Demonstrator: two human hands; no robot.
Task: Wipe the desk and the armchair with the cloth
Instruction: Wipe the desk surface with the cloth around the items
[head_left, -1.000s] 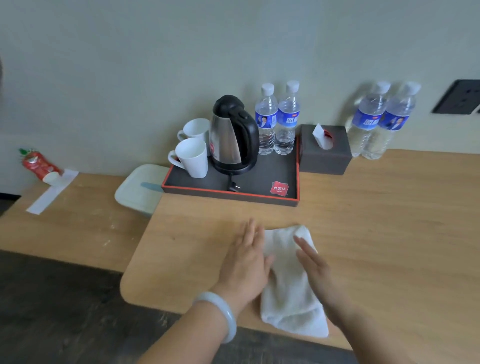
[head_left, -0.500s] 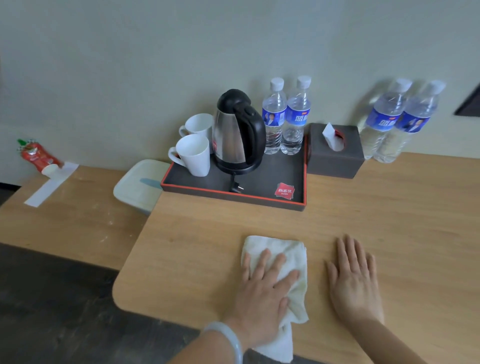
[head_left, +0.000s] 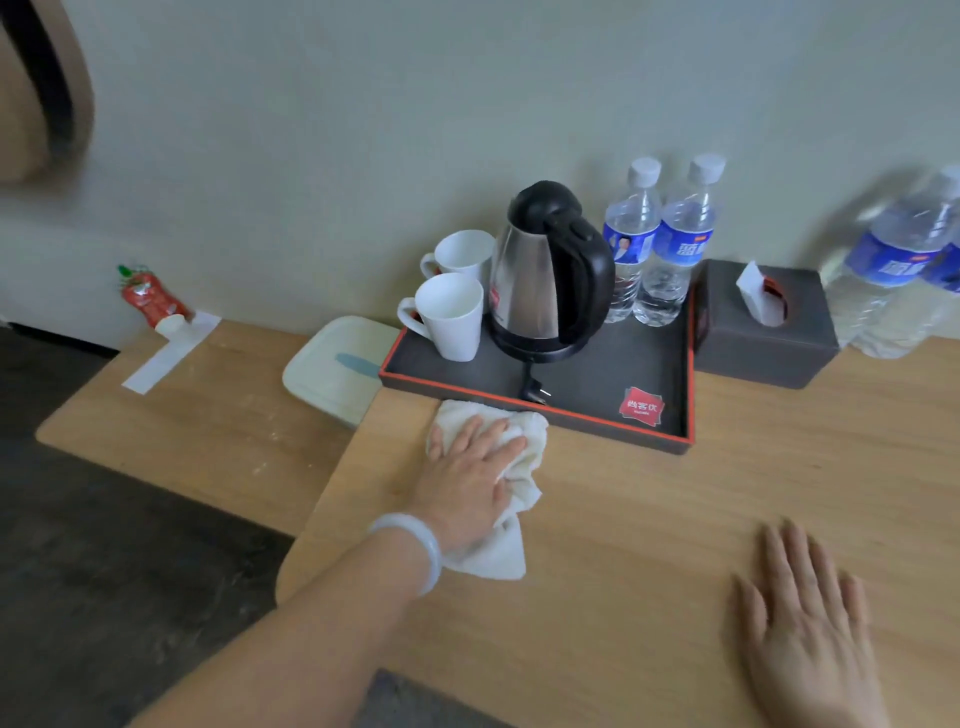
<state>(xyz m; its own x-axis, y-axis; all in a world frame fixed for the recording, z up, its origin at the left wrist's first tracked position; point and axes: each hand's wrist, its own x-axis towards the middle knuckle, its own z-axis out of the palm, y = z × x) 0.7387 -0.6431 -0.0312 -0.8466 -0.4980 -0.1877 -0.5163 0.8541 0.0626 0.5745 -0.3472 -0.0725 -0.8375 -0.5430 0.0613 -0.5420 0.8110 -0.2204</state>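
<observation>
1. The white terry cloth (head_left: 506, 467) lies bunched on the light wooden table (head_left: 649, 519), left of centre in the frame, its far edge touching the front rim of the black tray with the red edge (head_left: 680, 441).
2. Risk: pushing further up the frame would likely shove the tray, and the steel kettle with the black handle (head_left: 545, 275) and two white mugs (head_left: 452, 317) on it could rattle or tip (the loose plug lies just beyond the cloth).
3. Risk: the table's rounded left edge is near, so a leftward sweep could carry the trailing cloth over it.
4. The left hand (head_left: 467, 473) reaches forward with the arm extended, palm down, fingers spread and pressing the cloth flat; its grip is a press, not a clench.
5. The right hand (head_left: 810, 623), lower right, rests flat and empty on the table, well apart from the cloth, apparently bracing.
6. No armchair is visible.
</observation>
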